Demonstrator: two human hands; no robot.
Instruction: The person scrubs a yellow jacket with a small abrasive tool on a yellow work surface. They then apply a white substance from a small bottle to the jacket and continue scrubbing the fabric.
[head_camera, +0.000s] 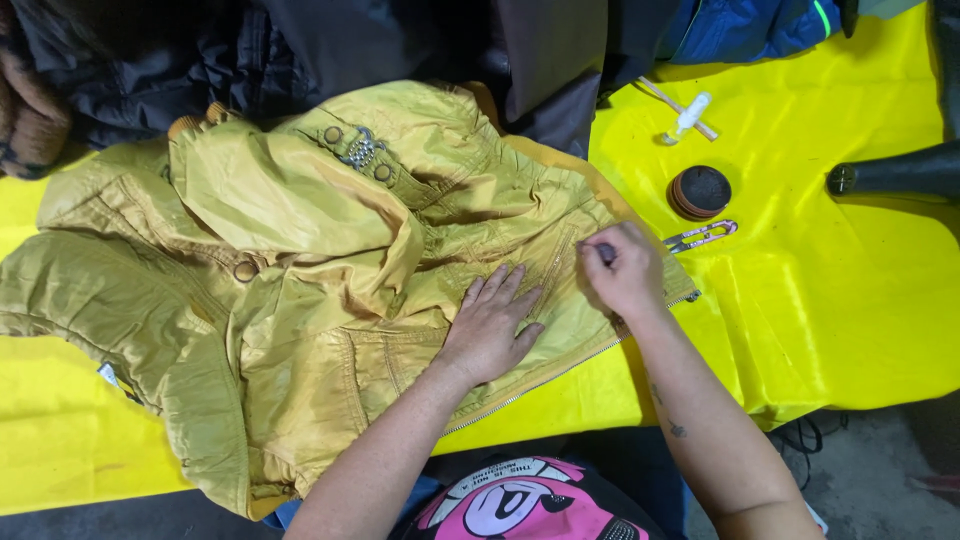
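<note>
A mustard-yellow jacket (300, 270) lies spread over a bright yellow cloth-covered table (830, 300). My left hand (490, 325) rests flat on the jacket near its zipper edge, fingers apart, pressing the fabric down. My right hand (622, 270) is just to the right of it, closed around a small dark tool (603, 251) whose tip touches the jacket by the zipper. The zipper (560, 375) runs along the jacket's lower right edge.
A small pair of thread snips (700, 236) and a round brown disc (699, 192) lie right of my right hand. A white tube and a stick (688, 114) lie farther back. Dark garments (300, 50) pile up behind the jacket. A black object (895, 172) pokes in at right.
</note>
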